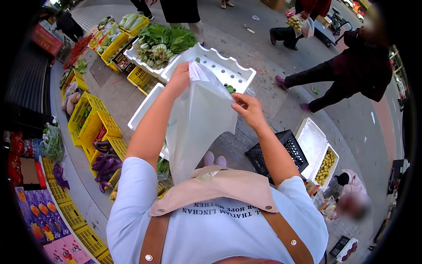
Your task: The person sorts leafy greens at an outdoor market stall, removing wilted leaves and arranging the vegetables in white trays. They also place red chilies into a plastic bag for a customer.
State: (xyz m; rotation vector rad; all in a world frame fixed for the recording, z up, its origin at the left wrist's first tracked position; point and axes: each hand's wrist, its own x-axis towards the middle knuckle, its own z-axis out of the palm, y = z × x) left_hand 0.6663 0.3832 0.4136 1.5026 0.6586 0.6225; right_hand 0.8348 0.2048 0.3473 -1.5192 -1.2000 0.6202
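Note:
A large white plastic bag (194, 122) hangs in front of my chest, its body draping down toward my apron. My left hand (179, 79) grips its upper left corner. At its right edge, my right hand (249, 109) pinches the plastic between thumb and fingers. Behind the bag stands a white foam crate (244, 71) with round holes in its base and a few green leaves. Joined to its left side is another foam crate (151, 67) heaped with leafy greens (165, 38). Part of a further white foam box (145, 105) shows beside my left forearm.
Yellow plastic crates (99, 115) of vegetables, including eggplants (106, 166), line the left. A black crate (280, 151) and a foam box with small yellowish fruit (324, 168) sit at right. People walk past at upper right; one person (352, 184) is low at the right.

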